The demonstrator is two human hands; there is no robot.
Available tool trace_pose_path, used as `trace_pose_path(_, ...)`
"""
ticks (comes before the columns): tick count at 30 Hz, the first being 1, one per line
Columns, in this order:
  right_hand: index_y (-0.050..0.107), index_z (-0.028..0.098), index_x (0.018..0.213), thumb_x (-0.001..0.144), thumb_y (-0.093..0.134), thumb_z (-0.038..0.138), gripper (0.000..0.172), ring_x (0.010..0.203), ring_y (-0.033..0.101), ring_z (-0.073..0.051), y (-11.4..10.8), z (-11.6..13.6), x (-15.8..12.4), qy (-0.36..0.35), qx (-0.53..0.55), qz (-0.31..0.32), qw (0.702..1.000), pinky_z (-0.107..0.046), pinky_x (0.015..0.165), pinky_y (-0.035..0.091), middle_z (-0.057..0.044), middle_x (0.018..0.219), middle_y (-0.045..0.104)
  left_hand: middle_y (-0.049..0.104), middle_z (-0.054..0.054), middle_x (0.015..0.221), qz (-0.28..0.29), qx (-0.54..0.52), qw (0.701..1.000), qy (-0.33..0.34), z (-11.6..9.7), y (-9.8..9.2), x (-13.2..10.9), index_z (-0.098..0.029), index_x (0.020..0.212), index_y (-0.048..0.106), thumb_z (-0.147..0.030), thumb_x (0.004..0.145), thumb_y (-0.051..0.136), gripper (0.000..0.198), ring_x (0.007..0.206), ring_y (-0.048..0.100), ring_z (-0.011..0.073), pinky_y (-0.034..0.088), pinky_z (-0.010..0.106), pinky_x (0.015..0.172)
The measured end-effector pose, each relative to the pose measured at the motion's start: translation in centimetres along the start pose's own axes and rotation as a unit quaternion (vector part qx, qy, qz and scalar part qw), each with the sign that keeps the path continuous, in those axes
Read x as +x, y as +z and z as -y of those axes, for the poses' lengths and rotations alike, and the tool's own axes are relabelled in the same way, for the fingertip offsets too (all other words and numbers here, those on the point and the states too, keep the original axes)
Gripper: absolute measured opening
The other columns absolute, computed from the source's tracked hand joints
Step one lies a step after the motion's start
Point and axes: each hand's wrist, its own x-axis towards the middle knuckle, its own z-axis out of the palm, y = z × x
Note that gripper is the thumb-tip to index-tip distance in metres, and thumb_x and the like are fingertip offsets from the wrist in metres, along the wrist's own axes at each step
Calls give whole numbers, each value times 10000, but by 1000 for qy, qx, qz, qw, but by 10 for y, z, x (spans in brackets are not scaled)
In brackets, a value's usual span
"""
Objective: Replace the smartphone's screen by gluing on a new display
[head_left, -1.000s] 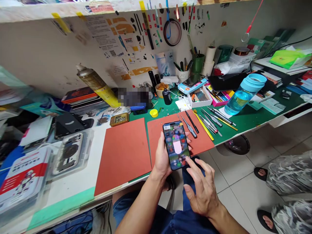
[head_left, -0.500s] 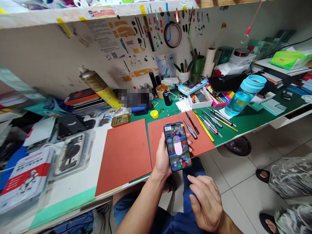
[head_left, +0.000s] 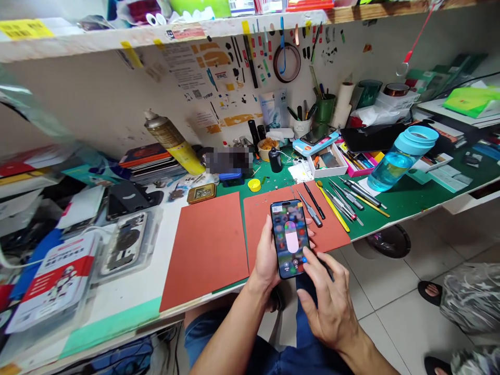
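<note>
My left hand point(head_left: 266, 255) is closed round a smartphone point(head_left: 289, 237), its fingertips showing along the far right edge. The lit screen faces up, with a large pale slider in the middle and small round icons near the bottom. At the lower right corner of the phone, my right hand point(head_left: 330, 297) holds nothing. Its fingers are apart, with the index fingertip at or just over the icon in that corner; whether it touches the glass I cannot tell. Beneath and behind the phone lies a reddish-brown mat point(head_left: 258, 213).
Right of the phone lie tweezers and pen-like tools point(head_left: 344, 200) and a yellow brush point(head_left: 332, 208). A blue water bottle point(head_left: 402, 159) stands behind them. A second mat point(head_left: 207, 245) and a phone housing in a clear case point(head_left: 125, 242) are at left. Another person's feet point(head_left: 432, 291) show at right.
My right hand has moved up to the phone's lower right corner, its index finger now extended over the screen. My left hand keeps hold of the phone. The view has shifted slightly.
</note>
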Motion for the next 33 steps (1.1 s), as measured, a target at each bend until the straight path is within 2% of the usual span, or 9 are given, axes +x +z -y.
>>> trace_pose_path(2,613,62,1360,991,639,128,375,1333,585,-348,-1,0,7,18,0,-43,999,-514,1036,516,-235,1424,686,814,190,1106,-1,2,1000,1,0,0,0,-106,1422,669,-712,1050,381,767,929,800,317,628,414,840)
trace_pose_path(5,670,89,1233,908,703,-5,340,1114,681,-293,-6,2,6,18,24,-103,994,-462,920,561,-188,1191,778,810,193,1121,-5,5,1000,2,-1,1,-1,-113,1425,665,-711,1055,372,762,923,800,316,629,421,842)
trace_pose_path(8,697,113,1059,916,660,-27,204,933,681,-246,-11,6,-4,6,47,-92,995,-443,839,550,-132,1001,789,805,200,1141,0,-1,1000,2,-1,1,0,-114,1425,661,-710,1061,346,767,917,801,314,629,424,841)
trace_pose_path(10,695,104,1077,941,610,-3,193,964,678,-257,-12,8,-11,-1,55,-71,996,-452,839,552,-156,1061,792,803,203,1149,6,-6,1000,-2,-1,1,0,-108,1423,661,-711,1063,333,775,920,801,313,628,423,842)
trace_pose_path(12,683,86,1171,955,584,31,243,1080,670,-291,-11,9,-16,-2,53,-51,997,-470,873,562,-195,1201,777,802,205,1147,9,-8,1000,-5,-1,0,0,-106,1421,662,-711,1063,327,779,922,801,313,629,420,840)
trace_pose_path(17,642,77,1290,964,614,131,331,1273,598,-352,-2,13,-11,4,11,-23,1000,-524,995,529,-223,1419,694,806,200,1126,11,-8,1000,-6,-1,-2,-1,-114,1421,664,-718,1057,346,773,908,803,313,631,416,824)
trace_pose_path(24,649,96,1286,971,588,144,324,1271,617,-336,-2,17,-3,-3,7,-22,1000,-501,1007,505,-189,1395,718,807,197,1127,14,-9,1000,-7,-1,-1,-2,-120,1412,673,-723,1049,372,766,903,802,313,634,420,823)
trace_pose_path(29,671,72,1193,926,624,61,271,1157,652,-316,-7,18,-11,-10,19,-63,998,-479,939,533,-207,1287,753,806,193,1138,7,-5,1000,-2,-1,2,-2,-125,1421,669,-704,1062,353,751,906,802,306,633,413,830)
trace_pose_path(33,689,95,1155,940,576,36,250,1101,663,-297,-9,15,-13,-3,18,-62,998,-467,918,538,-185,1248,771,801,200,1153,10,-10,1000,-4,-1,1,-1,-110,1416,671,-700,1069,333,763,937,798,312,632,412,839)
